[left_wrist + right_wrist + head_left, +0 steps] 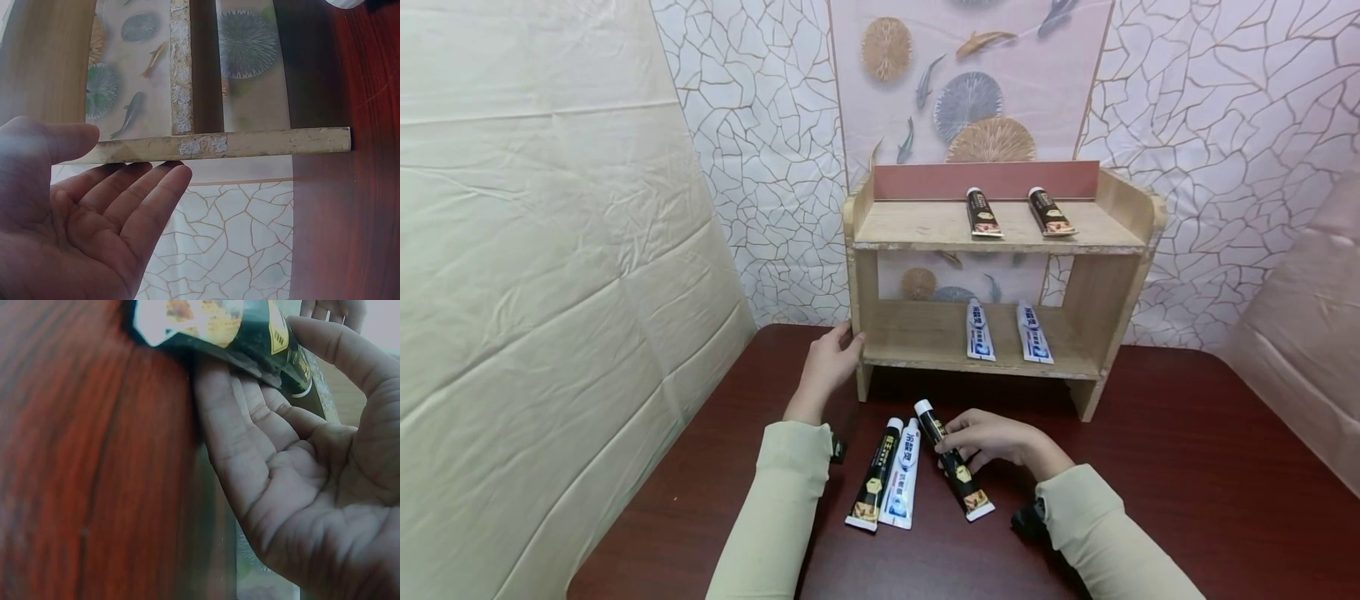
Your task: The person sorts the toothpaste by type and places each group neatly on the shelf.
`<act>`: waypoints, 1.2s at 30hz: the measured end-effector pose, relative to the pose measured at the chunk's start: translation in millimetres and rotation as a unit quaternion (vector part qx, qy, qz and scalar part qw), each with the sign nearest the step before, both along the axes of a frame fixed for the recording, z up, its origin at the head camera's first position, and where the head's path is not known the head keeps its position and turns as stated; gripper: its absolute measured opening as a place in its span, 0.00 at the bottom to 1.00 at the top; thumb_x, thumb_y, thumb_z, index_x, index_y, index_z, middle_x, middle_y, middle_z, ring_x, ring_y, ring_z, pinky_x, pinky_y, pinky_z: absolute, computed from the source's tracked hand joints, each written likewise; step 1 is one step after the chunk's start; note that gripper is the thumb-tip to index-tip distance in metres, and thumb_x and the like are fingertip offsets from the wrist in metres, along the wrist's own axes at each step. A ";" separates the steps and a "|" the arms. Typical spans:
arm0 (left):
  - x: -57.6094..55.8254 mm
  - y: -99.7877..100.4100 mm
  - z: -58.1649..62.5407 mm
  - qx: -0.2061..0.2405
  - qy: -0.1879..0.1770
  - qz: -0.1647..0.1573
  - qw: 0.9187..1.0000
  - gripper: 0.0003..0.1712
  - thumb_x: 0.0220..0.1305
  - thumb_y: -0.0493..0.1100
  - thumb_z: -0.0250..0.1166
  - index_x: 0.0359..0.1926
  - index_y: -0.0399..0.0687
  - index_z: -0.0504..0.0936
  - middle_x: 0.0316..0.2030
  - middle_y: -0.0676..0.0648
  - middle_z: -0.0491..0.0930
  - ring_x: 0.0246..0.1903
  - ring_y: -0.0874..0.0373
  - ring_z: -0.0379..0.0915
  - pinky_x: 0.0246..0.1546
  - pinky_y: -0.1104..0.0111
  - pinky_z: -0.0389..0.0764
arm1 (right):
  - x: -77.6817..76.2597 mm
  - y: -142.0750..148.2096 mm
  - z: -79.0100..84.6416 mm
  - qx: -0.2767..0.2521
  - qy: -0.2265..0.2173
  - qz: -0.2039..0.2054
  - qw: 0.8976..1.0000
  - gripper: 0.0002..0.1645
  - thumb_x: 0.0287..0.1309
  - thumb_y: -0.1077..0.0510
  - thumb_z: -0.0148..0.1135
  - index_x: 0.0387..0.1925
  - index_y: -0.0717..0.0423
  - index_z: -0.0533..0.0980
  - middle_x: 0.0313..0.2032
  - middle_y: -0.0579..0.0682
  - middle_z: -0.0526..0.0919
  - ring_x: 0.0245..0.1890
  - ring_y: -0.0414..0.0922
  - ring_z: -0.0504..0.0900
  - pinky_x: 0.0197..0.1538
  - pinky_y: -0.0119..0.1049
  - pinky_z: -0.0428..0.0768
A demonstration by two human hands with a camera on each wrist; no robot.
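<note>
At the left side panel of a small two-tier wooden shelf (1000, 364), my left hand (832, 360) holds the panel's front edge, thumb on the inner side and fingers along the outer side. My right hand (992, 439) pinches a black toothpaste tube (973, 498) with a white cap, low over the table; its thumb lies on top and its fingers reach underneath. To the left of that tube, another black toothpaste tube (877, 475) and a white-and-blue toothpaste tube (902, 479) lie side by side, caps toward the shelf.
Two black toothpaste tubes (982, 212) (1048, 212) lie on the upper tier. Two white-and-blue tubes (979, 333) (1033, 335) lie on the lower one. The dark red table (1210, 467) meets a patterned wall cloth at the back, with pale cloth (572, 250) hanging at the left.
</note>
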State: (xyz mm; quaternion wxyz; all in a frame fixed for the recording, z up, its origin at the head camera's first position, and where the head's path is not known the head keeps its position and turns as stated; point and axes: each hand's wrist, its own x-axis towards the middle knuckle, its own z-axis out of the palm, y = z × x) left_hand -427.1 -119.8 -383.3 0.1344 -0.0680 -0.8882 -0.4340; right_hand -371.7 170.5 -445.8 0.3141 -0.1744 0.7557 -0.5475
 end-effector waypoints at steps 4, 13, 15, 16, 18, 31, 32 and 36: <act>-0.2 -0.3 -1.0 -0.003 0.000 0.002 1.000 0.34 0.74 0.59 0.55 0.73 0.46 0.69 0.65 0.42 0.75 0.64 0.46 0.71 0.63 0.53 0.72 | -2.7 3.8 -2.7 -0.015 -0.010 0.013 1.000 0.21 0.65 0.58 0.64 0.51 0.71 0.78 0.37 0.55 0.87 0.33 0.43 0.86 0.37 0.40 0.86; 0.4 -0.1 -3.1 0.000 -0.004 0.003 1.000 0.34 0.74 0.58 0.56 0.72 0.45 0.69 0.65 0.42 0.75 0.64 0.46 0.71 0.64 0.52 0.71 | -5.1 4.4 -8.0 -0.031 -0.016 0.016 0.999 0.17 0.66 0.56 0.66 0.47 0.69 0.80 0.37 0.53 0.86 0.36 0.46 0.87 0.40 0.42 0.86; 0.6 0.1 -3.2 0.001 -0.004 0.002 1.000 0.34 0.74 0.58 0.56 0.72 0.45 0.69 0.64 0.42 0.76 0.63 0.46 0.73 0.63 0.52 0.72 | -5.0 3.7 -7.7 -0.035 -0.010 0.009 0.999 0.17 0.65 0.56 0.67 0.46 0.68 0.80 0.36 0.53 0.86 0.36 0.45 0.86 0.40 0.43 0.86; 0.6 0.2 -3.1 0.002 -0.004 0.002 1.000 0.34 0.74 0.58 0.56 0.72 0.45 0.69 0.64 0.41 0.76 0.62 0.46 0.73 0.63 0.52 0.72 | -5.1 3.6 -7.4 -0.036 -0.004 0.004 0.999 0.17 0.65 0.56 0.67 0.46 0.67 0.81 0.36 0.52 0.86 0.36 0.45 0.86 0.40 0.43 0.86; 1.0 0.4 -2.5 0.004 -0.002 0.000 1.000 0.34 0.74 0.58 0.56 0.72 0.45 0.69 0.64 0.41 0.76 0.61 0.46 0.74 0.63 0.53 0.73 | -5.8 3.3 -6.9 -0.039 0.005 -0.010 0.999 0.18 0.63 0.55 0.69 0.46 0.67 0.81 0.37 0.52 0.86 0.36 0.45 0.85 0.41 0.44 0.86; 1.0 0.4 -0.4 0.001 0.007 -0.002 1.000 0.34 0.74 0.58 0.56 0.72 0.43 0.70 0.63 0.41 0.77 0.60 0.46 0.76 0.62 0.53 0.73 | -10.4 4.5 1.9 -0.046 0.052 -0.114 0.991 0.42 0.62 0.55 0.70 0.65 0.80 0.64 0.56 0.66 0.80 0.50 0.54 0.84 0.53 0.49 0.82; 0.7 0.4 -0.2 0.000 0.008 -0.002 1.000 0.34 0.74 0.58 0.56 0.72 0.43 0.70 0.63 0.41 0.77 0.60 0.46 0.75 0.63 0.53 0.73 | -10.7 4.4 2.4 -0.050 0.054 -0.117 0.990 0.41 0.62 0.55 0.70 0.65 0.80 0.64 0.55 0.66 0.80 0.51 0.54 0.84 0.54 0.49 0.82; 0.1 0.0 0.6 -0.002 0.012 -0.002 1.000 0.34 0.73 0.58 0.56 0.71 0.43 0.71 0.63 0.41 0.77 0.62 0.46 0.73 0.63 0.53 0.72 | -11.4 3.9 4.2 -0.057 0.064 -0.128 0.988 0.40 0.62 0.54 0.70 0.64 0.78 0.66 0.54 0.64 0.81 0.52 0.54 0.84 0.55 0.49 0.82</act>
